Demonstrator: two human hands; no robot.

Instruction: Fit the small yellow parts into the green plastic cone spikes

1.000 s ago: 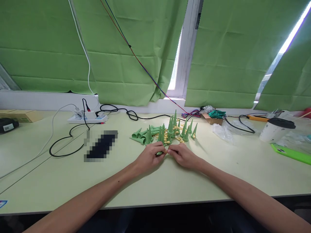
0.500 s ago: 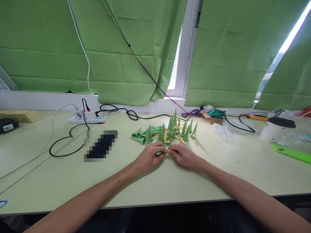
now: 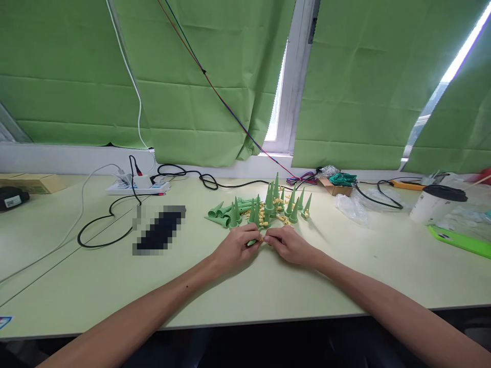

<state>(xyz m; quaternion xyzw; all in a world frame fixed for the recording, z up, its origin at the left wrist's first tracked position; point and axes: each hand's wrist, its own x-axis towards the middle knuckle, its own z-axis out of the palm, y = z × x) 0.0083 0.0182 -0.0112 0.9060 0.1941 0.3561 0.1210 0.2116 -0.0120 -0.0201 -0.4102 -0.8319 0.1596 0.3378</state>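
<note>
My left hand [image 3: 238, 246] is closed around a green cone [image 3: 251, 242], of which only a sliver shows between the fingers. Fingertips of my right hand [image 3: 288, 245] pinch together right beside it, at a small yellow piece [image 3: 261, 238] mostly covered by the fingers. Just beyond both hands, several green pointed cones [image 3: 269, 202] stand upright on the table. To their left more green cones [image 3: 220, 217] lie on their sides in a pile. Small yellow pieces [image 3: 264, 214] are scattered among the cones.
On the left are a blurred dark object [image 3: 161, 230], a white power strip [image 3: 138, 187] and black cable loops. To the right stand a lidded cup [image 3: 435, 205] and a bright green phone [image 3: 462, 242], with a clear plastic bag [image 3: 351, 208] and a small carton [image 3: 335, 187] further back.
</note>
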